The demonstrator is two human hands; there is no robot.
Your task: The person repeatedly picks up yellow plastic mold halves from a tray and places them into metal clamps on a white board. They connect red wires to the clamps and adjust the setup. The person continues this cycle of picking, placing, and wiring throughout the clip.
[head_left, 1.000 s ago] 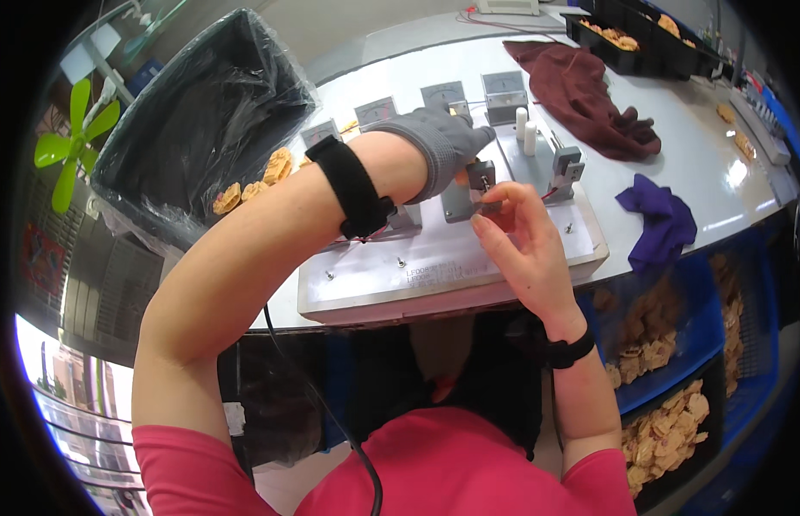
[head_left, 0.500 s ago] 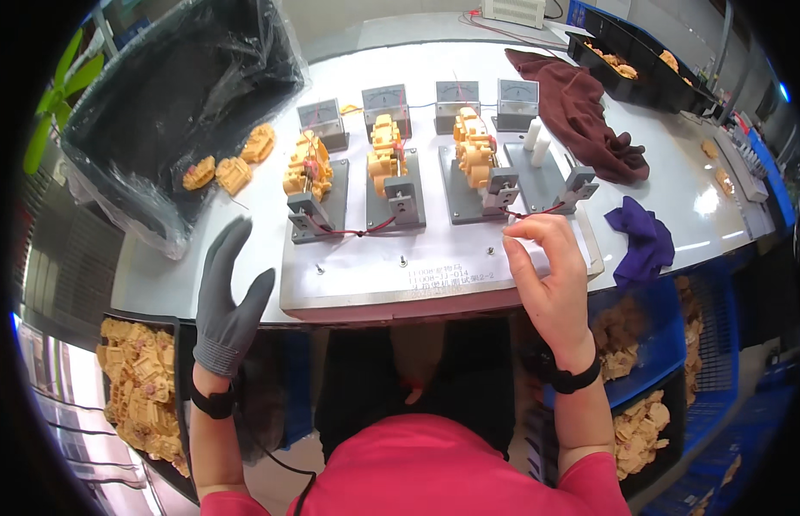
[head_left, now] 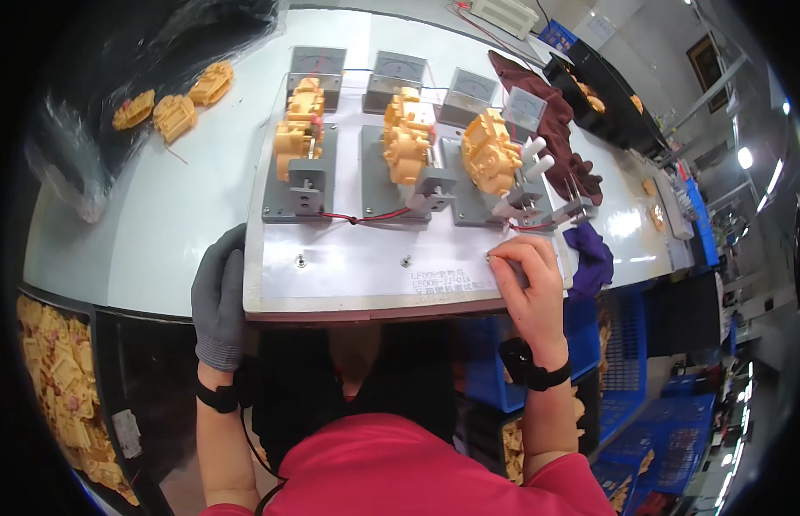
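Observation:
My bare right hand is at the front right of a white test board. Its thumb and forefinger pinch a small metal toggle switch, mostly covered by the fingertips. Two similar switches, a left one and a middle one, stand along the front. Against the board's left edge rests my grey-gloved left hand, fingers loosely bent, holding nothing visible. Yellow plastic gearboxes sit on grey fixtures: a left one, a middle one and a right one. Red and black wires link the fixtures.
Several analog meters line the back of the board. Loose yellow gearboxes lie at the far left by a plastic-lined bin. A purple cloth and a brown cloth lie to the right. Crates of yellow parts stand below the table.
My right fingers have closed in on the right toggle switch. My left hand has come against the board's left edge, its fingers less spread. The whole view has turned and shifted.

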